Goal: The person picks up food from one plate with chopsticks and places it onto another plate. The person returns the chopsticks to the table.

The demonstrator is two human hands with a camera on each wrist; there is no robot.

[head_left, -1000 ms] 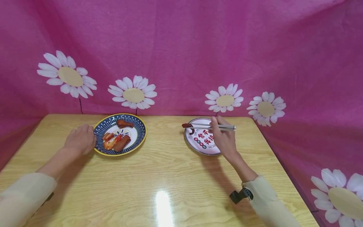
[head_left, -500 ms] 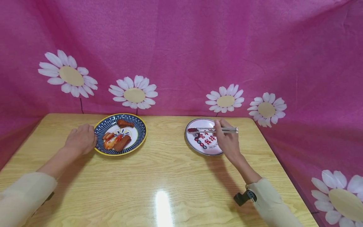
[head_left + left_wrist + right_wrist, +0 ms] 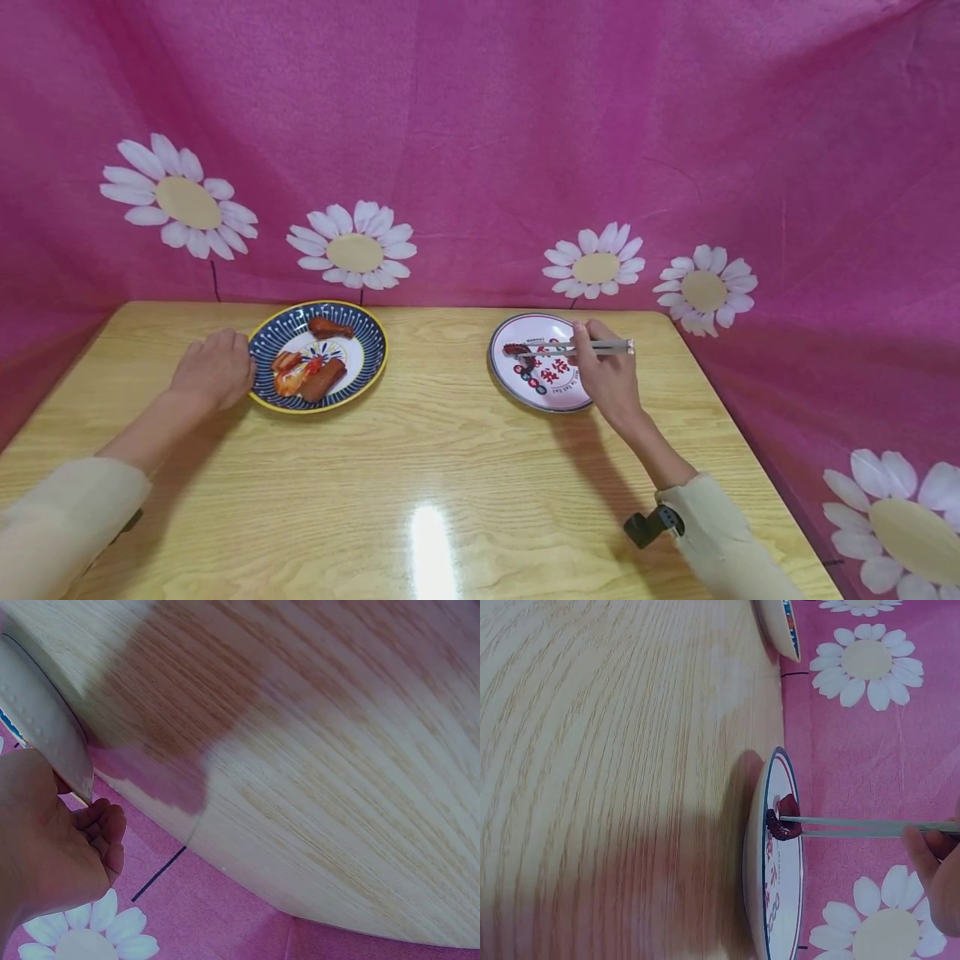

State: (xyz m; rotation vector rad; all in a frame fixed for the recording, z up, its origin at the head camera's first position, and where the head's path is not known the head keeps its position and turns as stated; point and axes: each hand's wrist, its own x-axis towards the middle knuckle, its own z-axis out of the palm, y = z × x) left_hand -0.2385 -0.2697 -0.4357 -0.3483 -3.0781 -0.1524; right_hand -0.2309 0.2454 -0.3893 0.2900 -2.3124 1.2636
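Note:
My left hand (image 3: 216, 368) grips the left rim of a blue-patterned plate (image 3: 368, 325) with a yellow edge. In the left wrist view its fingers (image 3: 105, 829) curl at the plate's rim. That plate bears a brown drumstick (image 3: 330, 327), a reddish-orange shrimp-like piece (image 3: 287, 383) and a brown slab of food (image 3: 323, 380). My right hand (image 3: 609, 379) holds a pair of metal chopsticks (image 3: 611, 345). Their tips are at a dark red, curled piece of food (image 3: 784, 827), which lies at the face of a white plate (image 3: 525, 398) with red lettering.
Both plates stand near the back of a wooden table (image 3: 337, 492). Behind it hangs a magenta cloth (image 3: 480, 150) printed with white daisies. A black wrist camera (image 3: 651, 525) sits at the right sleeve.
My right hand has moved slightly right and toward me, lowering the chopsticks and the dark red piece from the white plate's left edge onto its inner area. The left hand stays put.

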